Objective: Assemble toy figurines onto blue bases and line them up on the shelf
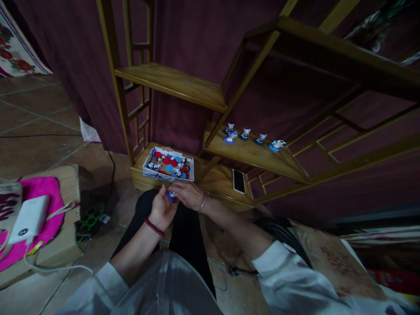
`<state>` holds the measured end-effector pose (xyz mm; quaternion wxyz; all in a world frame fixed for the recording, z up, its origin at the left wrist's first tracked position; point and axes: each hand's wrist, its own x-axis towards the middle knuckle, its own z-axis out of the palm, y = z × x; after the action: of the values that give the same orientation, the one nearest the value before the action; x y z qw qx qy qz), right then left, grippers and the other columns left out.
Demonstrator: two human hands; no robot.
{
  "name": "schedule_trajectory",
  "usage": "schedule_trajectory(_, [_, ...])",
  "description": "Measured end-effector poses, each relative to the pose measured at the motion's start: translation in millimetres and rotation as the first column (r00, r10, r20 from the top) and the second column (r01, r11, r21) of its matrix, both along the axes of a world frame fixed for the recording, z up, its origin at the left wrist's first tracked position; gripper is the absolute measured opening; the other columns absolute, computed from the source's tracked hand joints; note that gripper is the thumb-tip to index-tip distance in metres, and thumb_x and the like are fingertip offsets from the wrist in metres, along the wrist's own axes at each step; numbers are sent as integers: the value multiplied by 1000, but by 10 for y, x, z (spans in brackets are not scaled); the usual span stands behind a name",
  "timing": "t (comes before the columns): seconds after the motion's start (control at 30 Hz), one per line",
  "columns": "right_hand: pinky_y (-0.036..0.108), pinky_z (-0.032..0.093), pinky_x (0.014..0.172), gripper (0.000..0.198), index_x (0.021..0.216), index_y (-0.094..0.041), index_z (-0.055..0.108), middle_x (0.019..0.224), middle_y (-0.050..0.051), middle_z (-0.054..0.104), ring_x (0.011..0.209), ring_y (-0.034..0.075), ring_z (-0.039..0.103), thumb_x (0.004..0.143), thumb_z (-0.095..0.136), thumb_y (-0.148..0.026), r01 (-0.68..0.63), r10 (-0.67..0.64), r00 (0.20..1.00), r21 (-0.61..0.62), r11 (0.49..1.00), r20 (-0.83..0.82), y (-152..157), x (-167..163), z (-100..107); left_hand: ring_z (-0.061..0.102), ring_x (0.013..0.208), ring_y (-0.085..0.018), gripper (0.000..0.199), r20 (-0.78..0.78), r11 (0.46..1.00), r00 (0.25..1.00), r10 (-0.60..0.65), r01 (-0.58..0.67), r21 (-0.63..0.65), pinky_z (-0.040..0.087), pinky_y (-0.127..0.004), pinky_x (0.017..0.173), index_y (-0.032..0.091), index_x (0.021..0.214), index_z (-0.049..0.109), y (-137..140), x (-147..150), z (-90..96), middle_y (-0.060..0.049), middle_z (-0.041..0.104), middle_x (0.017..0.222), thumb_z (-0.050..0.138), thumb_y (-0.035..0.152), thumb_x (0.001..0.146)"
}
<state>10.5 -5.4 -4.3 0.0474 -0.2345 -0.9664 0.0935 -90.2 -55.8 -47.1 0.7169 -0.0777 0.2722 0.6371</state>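
Note:
Over my lap, both hands meet around a small figurine with a round purple-blue base. My left hand, with a red bead bracelet at the wrist, cups it from below. My right hand, wearing a silver bangle, has its fingers on the figurine's upper side and hides part of it. Just beyond my hands, a white open box holds several small figurines with red and blue bases. On the shelf to the right stand several figurines, among them one with a purple base and one with a light blue base.
A phone lies on the bottom board of the wooden rack. Slanted posts and an upper shelf frame the space above the box. At left, a white power bank with a cable lies on a pink cloth.

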Motion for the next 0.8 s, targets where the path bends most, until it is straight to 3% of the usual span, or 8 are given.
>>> schedule_trajectory(0.33, [25,42,72,22,101,-17,55,93,6,58,85,14,53,82,44,-18,110,-107,993,-72,991,42,-8,42,-48,51,54,-9,29,-49,998,998,34,-37,-50,41,-22,56,14,64,53,-24,67,46,-1,55,60,36,24,85])
schedule_trajectory(0.8, [24,40,71,23,95,-18,59,84,4,60,80,14,54,74,51,-14,222,-242,966,-187,957,-90,15,52,-282,47,52,-6,7,-205,985,970,129,-150,-89,38,-18,53,15,67,52,-23,149,-53,3,52,60,51,15,73])
